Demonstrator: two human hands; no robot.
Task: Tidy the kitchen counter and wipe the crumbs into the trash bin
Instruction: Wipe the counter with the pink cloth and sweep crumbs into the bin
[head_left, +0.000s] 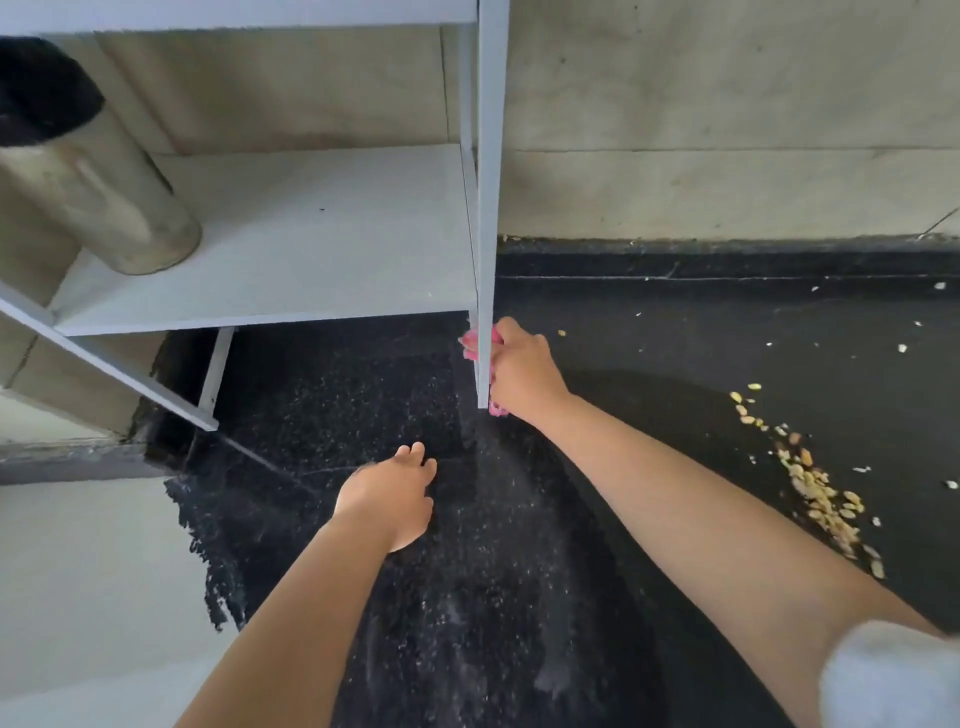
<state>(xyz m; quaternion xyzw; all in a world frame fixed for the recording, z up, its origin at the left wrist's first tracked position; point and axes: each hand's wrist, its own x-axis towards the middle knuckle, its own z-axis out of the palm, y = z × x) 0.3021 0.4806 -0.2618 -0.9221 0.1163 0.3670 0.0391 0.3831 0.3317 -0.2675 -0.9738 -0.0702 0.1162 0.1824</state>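
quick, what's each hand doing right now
Left hand: open, fingers relaxed, holding nothing.
Right hand: grips a pink cloth beside the shelf leg.

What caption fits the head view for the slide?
Right hand holds pink cloth by the white rack's leg; left hand hovers over the dark counter; crumbs remain at right.

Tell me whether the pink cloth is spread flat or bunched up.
Bunched up. The right hand grips the pink cloth beside the shelf leg; only crumpled bits show around the fingers.
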